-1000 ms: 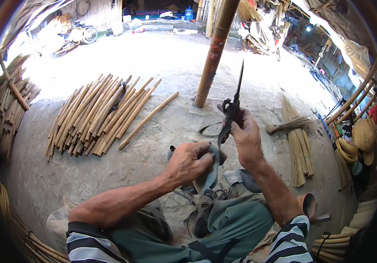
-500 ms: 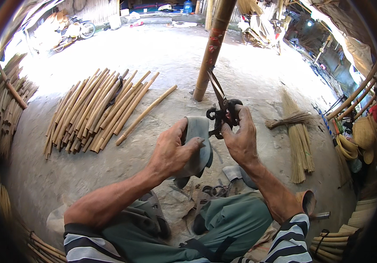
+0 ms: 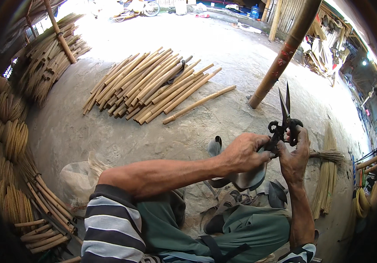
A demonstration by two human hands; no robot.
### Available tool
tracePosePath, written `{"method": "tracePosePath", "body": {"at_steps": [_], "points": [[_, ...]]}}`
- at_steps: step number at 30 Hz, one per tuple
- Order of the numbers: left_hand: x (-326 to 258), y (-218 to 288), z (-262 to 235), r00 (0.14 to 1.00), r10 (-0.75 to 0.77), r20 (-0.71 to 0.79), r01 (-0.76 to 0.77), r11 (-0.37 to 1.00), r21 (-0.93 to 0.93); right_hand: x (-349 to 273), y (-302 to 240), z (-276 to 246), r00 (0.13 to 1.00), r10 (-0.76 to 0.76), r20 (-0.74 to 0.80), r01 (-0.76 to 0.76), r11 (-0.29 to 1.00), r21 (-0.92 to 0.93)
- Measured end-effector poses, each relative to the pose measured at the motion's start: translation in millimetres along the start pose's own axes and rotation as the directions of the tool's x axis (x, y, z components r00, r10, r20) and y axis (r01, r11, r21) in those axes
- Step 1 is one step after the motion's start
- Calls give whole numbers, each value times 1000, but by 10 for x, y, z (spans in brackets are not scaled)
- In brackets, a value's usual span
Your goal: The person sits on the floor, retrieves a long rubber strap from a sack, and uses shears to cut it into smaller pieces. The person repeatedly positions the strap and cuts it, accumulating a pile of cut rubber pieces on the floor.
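Near the bamboo post (image 3: 279,65), the right hand (image 3: 294,161) grasps scissors (image 3: 286,119) blades-up, apparently so these clear the left hand (image 3: 245,153), clenched on grey rubbery sheeting (image 3: 253,179).

No readable text, labels, numbers, signs

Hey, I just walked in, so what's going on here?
A person's right hand holds black-handled scissors, tips pointing up and slightly apart. The left hand, close beside it, holds a grey sheet that hangs below the fingers. The scissors point away from the sheet, so no cut is being made at this moment. Ahead on the floor lies a pile of sticks, with one stick apart from it.
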State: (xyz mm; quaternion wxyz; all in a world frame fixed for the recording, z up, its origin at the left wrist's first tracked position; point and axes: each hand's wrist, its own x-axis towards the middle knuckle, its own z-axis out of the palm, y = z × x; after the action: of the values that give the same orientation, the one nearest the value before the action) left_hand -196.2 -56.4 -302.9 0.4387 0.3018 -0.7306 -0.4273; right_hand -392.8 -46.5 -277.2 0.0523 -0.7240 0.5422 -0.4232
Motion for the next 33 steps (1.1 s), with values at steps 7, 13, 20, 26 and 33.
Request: {"method": "tracePosePath", "body": {"at_steps": [7, 13, 20, 26, 33], "points": [[-46, 55, -129, 997, 58, 56, -74, 934, 350, -13, -14, -18, 994, -97, -39, 92, 989, -115], [-101, 172, -251, 984, 48, 174, -107, 932, 347, 68, -6, -65, 986, -146, -85, 126, 970, -206], [-323, 455, -239, 940, 76, 333, -154, 965, 214, 218, 526, -125, 974, -50, -221, 16, 988, -154], [-443, 478, -176, 880, -79, 468, -105, 929, 356, 226, 1107, -198, 801, 598, 36, -424, 524, 739], [-409, 171, -189, 897, -226, 380, 98, 939, 328, 194, 946, -309, 867, 481, 126, -267, 238, 934]]}}
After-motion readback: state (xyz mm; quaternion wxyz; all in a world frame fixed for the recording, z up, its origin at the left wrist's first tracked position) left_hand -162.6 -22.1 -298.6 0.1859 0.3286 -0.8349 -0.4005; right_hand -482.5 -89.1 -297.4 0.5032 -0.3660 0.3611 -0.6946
